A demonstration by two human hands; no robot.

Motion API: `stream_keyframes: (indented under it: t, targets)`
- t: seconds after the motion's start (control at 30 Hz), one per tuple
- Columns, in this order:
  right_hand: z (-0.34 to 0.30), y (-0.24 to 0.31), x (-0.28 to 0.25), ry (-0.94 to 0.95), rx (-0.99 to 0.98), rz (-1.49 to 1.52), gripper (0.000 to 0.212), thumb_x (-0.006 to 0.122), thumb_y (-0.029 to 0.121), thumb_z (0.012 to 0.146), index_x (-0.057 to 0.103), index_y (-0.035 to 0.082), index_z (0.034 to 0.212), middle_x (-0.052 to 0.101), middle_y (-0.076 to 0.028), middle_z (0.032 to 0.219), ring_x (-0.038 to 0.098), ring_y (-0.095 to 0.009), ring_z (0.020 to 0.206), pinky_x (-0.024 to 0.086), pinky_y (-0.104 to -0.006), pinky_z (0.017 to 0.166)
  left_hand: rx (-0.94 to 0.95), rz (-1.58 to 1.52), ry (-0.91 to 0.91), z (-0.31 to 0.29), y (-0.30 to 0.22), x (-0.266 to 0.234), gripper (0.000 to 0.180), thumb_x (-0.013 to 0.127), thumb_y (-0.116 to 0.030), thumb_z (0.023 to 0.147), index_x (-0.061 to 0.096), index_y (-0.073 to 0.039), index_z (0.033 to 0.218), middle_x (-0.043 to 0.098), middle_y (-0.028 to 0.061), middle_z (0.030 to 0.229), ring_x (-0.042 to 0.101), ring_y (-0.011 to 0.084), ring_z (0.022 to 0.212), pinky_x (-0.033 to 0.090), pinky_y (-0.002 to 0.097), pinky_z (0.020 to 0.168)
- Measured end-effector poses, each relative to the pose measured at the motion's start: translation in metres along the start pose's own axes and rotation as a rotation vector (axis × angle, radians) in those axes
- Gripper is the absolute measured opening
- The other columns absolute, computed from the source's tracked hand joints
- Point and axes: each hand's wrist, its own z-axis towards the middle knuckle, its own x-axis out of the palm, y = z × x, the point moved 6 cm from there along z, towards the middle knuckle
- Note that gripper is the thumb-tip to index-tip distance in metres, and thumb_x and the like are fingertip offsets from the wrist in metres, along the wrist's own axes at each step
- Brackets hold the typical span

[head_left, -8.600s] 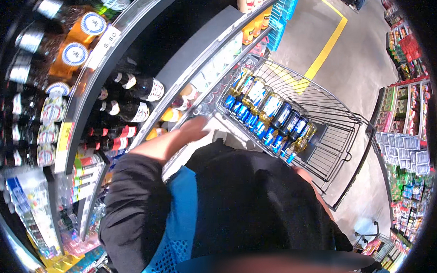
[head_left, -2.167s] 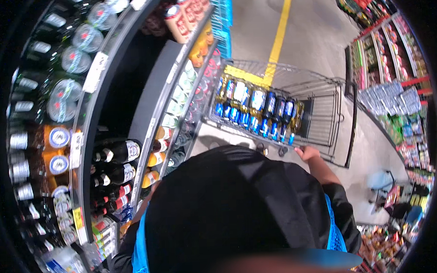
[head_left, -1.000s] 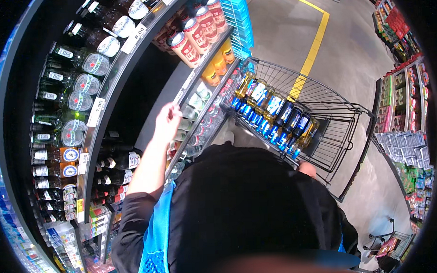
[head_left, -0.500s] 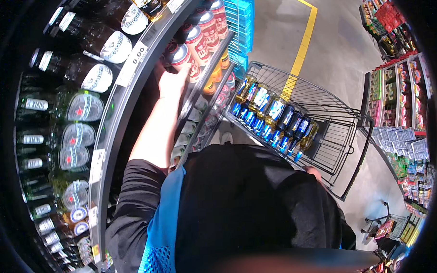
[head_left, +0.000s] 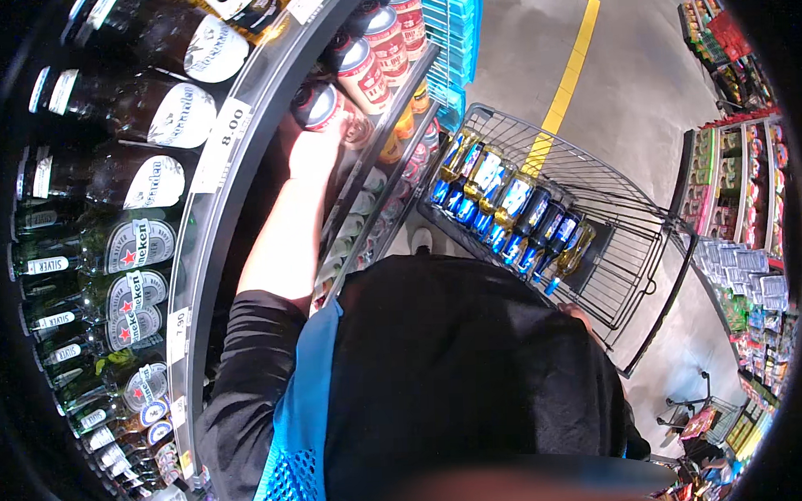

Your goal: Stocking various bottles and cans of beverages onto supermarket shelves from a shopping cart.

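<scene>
— Holding what?
— Clasping a cylindrical red-and-cream metal can (head_left: 323, 106) inside the curled left grip (head_left: 314, 152), probably side-on for steadiness, with a long grey shelf edge (head_left: 371, 148) just right of that grip.
— And with the right grip (head_left: 575, 313)?
— Near a black wire cart (head_left: 627, 269), perhaps to steady it; too hidden, cannot tell whether spread or closed.

The can (head_left: 323, 106) at eleven o'clock looks like smooth, shiny metal; the cart (head_left: 627, 273) at three is metal wire. The bottles (head_left: 514, 202) at two are glossy glass, the vest (head_left: 292, 471) at seven perforated cloth.
</scene>
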Motion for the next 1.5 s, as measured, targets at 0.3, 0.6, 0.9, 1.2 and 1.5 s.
stream_keyframes:
  t: [0.3,0.6,0.9,1.2,1.5]
  targets:
    - [-0.006,0.035,-0.099,-0.315,-0.272,0.420,0.053,0.081,0.025,0.081,0.066,0.001,0.126,0.066,-0.022,0.121,0.061,-0.038,0.119,0.047,-0.0400,0.106,0.049,0.032,-0.128,-0.052,-0.029,-0.057,0.094,0.094,-0.013,0.067,0.041,0.007,0.142,0.051,0.0220,0.140,0.054,0.0273,0.127,0.046,0.0390,0.108]
    - [0.030,0.227,-0.189,0.434,-0.570,1.699,0.060,0.051,0.041,0.106,0.041,0.001,0.150,0.060,-0.020,0.137,0.064,-0.031,0.118,0.049,-0.0432,0.105,0.215,-0.299,0.725,-0.140,-0.147,0.026,0.077,0.086,-0.008,0.073,0.047,-0.003,0.139,0.062,0.0170,0.127,0.062,0.0333,0.117,0.052,0.0453,0.101]
    - [0.080,0.222,-0.199,0.684,-0.510,2.430,0.041,0.056,0.036,0.101,0.056,0.004,0.127,0.069,-0.015,0.103,0.071,-0.029,0.086,0.062,-0.0448,0.072,1.332,-0.324,0.978,-0.219,-0.240,0.144,0.060,0.072,-0.020,0.080,0.056,-0.003,0.136,0.059,0.0179,0.137,0.057,0.0379,0.128,0.044,0.0549,0.110]
    - [0.145,-0.048,-0.132,-0.621,0.553,1.484,0.079,0.084,0.028,0.077,0.040,0.001,0.137,0.066,-0.020,0.120,0.068,-0.036,0.105,0.057,-0.0542,0.085,0.706,0.140,0.956,-0.153,-0.126,0.100,0.087,0.084,-0.007,0.069,0.044,0.003,0.146,0.051,0.0252,0.143,0.051,0.0421,0.132,0.042,0.0467,0.112]
    - [0.183,-0.023,-0.107,-0.663,0.644,0.732,0.088,0.084,0.037,0.072,0.040,0.006,0.143,0.063,-0.023,0.128,0.062,-0.038,0.120,0.050,-0.0453,0.102,0.120,-0.019,0.296,-0.067,-0.030,-0.011,0.062,0.062,-0.001,0.094,0.037,0.000,0.150,0.048,0.0203,0.147,0.048,0.0292,0.135,0.037,0.0437,0.116]
